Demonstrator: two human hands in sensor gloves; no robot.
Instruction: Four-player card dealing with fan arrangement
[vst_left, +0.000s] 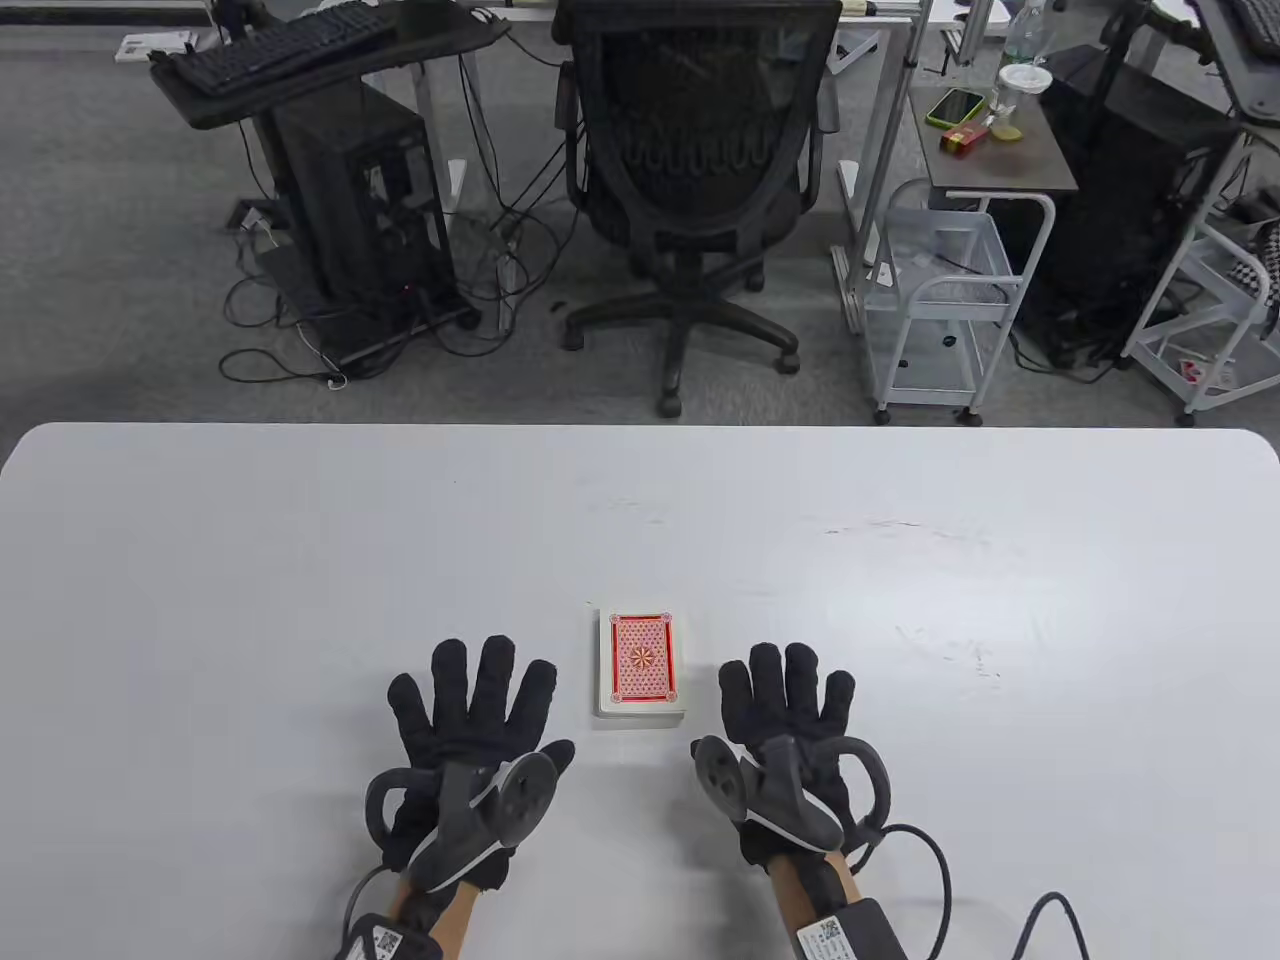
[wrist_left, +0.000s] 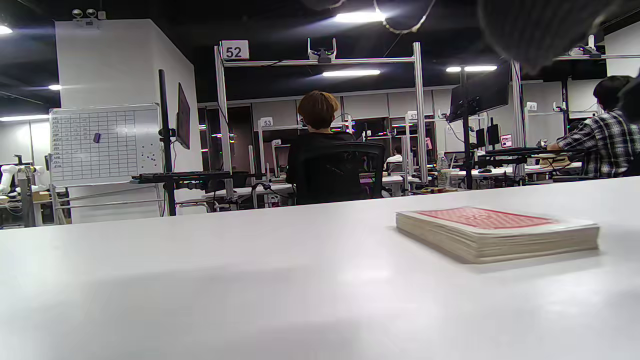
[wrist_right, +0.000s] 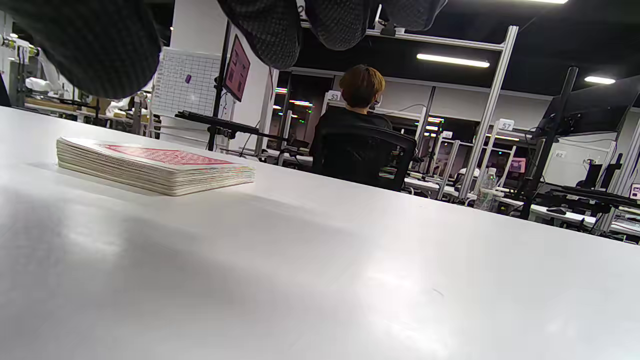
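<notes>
A squared deck of red-backed cards (vst_left: 642, 666) lies face down on the white table (vst_left: 300, 560), near the front edge between my hands. It also shows in the left wrist view (wrist_left: 495, 234) and the right wrist view (wrist_right: 155, 165). My left hand (vst_left: 470, 715) lies flat on the table, palm down with fingers spread, left of the deck and apart from it. My right hand (vst_left: 790, 705) lies flat, palm down, right of the deck and apart from it. Neither hand holds anything.
A black office chair (vst_left: 695, 190) stands beyond the table's far edge. A white cart (vst_left: 940, 300) and desks with computers stand behind it. A person sits in a chair in the background of the left wrist view (wrist_left: 320, 145).
</notes>
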